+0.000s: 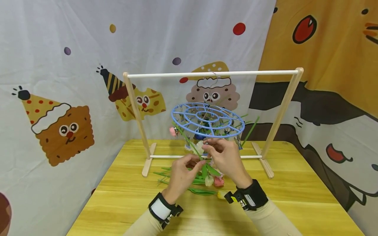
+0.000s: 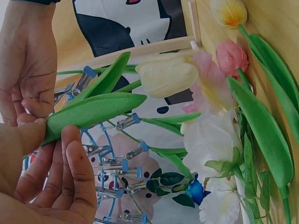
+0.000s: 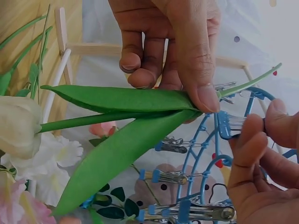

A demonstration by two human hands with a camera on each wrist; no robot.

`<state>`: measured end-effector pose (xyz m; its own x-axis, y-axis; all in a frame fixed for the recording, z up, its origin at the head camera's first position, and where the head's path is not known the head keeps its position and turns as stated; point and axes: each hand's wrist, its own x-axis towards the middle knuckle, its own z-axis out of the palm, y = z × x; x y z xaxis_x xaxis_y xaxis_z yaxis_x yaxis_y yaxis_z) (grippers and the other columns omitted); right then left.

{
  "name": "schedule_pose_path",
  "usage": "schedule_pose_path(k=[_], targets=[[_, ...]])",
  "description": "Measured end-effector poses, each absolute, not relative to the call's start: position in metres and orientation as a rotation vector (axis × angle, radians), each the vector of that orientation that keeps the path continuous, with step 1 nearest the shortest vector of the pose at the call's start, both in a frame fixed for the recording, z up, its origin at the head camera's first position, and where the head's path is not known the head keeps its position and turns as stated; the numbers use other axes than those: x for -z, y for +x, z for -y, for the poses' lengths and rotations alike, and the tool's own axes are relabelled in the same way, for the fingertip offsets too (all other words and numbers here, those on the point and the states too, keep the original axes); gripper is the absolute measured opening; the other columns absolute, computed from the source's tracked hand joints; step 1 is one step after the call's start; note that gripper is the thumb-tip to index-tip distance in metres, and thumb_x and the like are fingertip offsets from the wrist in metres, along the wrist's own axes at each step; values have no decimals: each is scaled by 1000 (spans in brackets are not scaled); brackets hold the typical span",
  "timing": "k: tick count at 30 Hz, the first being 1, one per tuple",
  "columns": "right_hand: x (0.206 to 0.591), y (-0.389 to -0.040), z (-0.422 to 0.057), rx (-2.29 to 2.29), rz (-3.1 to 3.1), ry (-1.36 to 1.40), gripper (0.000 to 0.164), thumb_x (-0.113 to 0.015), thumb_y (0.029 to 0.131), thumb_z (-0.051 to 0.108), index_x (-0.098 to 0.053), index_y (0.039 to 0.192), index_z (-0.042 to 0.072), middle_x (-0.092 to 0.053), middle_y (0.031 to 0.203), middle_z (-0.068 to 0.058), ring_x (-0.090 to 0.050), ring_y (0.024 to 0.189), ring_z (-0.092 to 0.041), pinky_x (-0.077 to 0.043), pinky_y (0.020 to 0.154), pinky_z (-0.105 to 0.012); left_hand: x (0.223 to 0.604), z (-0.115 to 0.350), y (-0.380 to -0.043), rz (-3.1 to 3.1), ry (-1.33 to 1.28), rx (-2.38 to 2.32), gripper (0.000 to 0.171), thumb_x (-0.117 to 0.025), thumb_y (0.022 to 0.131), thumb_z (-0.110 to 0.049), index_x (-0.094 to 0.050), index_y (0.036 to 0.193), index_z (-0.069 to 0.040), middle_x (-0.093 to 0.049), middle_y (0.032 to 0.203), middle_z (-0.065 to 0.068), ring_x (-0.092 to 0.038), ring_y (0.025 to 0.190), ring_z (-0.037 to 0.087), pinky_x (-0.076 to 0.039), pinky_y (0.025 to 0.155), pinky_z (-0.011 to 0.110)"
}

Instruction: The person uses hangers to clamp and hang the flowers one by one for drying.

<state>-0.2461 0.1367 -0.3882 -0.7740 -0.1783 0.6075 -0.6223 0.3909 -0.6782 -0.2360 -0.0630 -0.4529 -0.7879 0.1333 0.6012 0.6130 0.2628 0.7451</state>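
Upside down hangs a white tulip (image 2: pixel 168 77) with broad green leaves (image 3: pixel 121 100). My left hand (image 1: pixel 183 173) pinches its stem just past the leaves, between thumb and fingers. In the right wrist view, that stem runs on to the hanger side. My right hand (image 1: pixel 225 159) pinches a metal clip with blue tips (image 3: pixel 229 125), close to the left thumb. Whether the stem sits inside the clip's jaws, I cannot tell. Above both hands is the blue round clip hanger (image 1: pixel 208 119), with several clips and other artificial flowers hanging from it, including a blue rose (image 2: pixel 197 190).
A wooden frame with a white top rod (image 1: pixel 165 75) carries the hanger by its hook. On the wooden table (image 1: pixel 118 196) lie more artificial flowers, among them a pink one (image 1: pixel 218 181) and a yellow tulip (image 1: pixel 221 195). A printed curtain (image 1: pixel 88 49) stands behind.
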Motion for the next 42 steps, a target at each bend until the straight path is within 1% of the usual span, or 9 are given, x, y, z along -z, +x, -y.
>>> schedule_pose_path(k=[2,7,13,15,20,25,28,34,42], targets=[[390,-247,-137,-1368,2182,679,17,-84,110,16,-88,123,5,-88,105,-13,-75,74,-14,-52,64,-25,454,62,-236,2129,-670,1545,17,-88,108,-21,-86,110,-5,-87,92,5,-84,75,26,-70,76,27],[392,-248,-139,-1406,2119,658,16,-86,108,11,-90,121,4,-88,118,-16,-80,90,-13,-62,76,-19,455,59,-237,2160,-645,1555,12,-89,108,-24,-87,110,-12,-87,93,2,-83,76,20,-69,76,26],[392,-248,-140,-1504,2078,649,14,-85,107,6,-90,119,-2,-87,116,-16,-76,81,-10,-63,71,-20,455,57,-237,2161,-652,1566,14,-88,108,-22,-87,109,-8,-86,93,3,-84,77,28,-69,75,25],[392,-249,-140,-1521,2068,646,14,-86,107,6,-90,117,-2,-87,115,-17,-76,80,-8,-63,72,-20,455,56,-237,2160,-656,1562,14,-88,108,-21,-87,108,-8,-86,93,4,-85,78,28,-69,76,26],[393,-250,-140,-1528,2026,646,12,-86,106,4,-91,116,-2,-87,106,-18,-76,73,-10,-62,65,-22,456,54,-238,2156,-671,1555,14,-88,108,-21,-87,109,-7,-87,93,5,-83,77,18,-70,76,27],[390,-250,-139,-1574,1985,619,10,-85,107,5,-91,113,-1,-83,86,-17,-74,63,-21,-55,51,-25,455,53,-239,2153,-674,1554,14,-88,108,-21,-87,110,-7,-87,94,6,-84,76,18,-70,75,27],[389,-250,-139,-1601,1975,602,9,-85,107,5,-92,112,1,-80,81,-17,-74,62,-23,-54,48,-25,455,52,-239,2157,-671,1535,13,-88,108,-22,-87,110,-10,-87,95,4,-84,77,17,-70,75,27],[389,-251,-138,-1612,1967,624,8,-84,107,3,-92,109,0,-79,82,-18,-73,62,-16,-55,51,-24,452,49,-239,2169,-674,1532,12,-88,108,-22,-87,111,-10,-88,97,4,-84,79,16,-71,76,29],[390,-252,-137,-1614,1965,614,8,-84,107,4,-92,106,1,-76,77,-16,-72,63,-16,-53,50,-25,448,45,-238,2151,-699,1494,8,-89,107,-20,-85,105,-14,-87,95,4,-83,79,14,-69,74,29]])
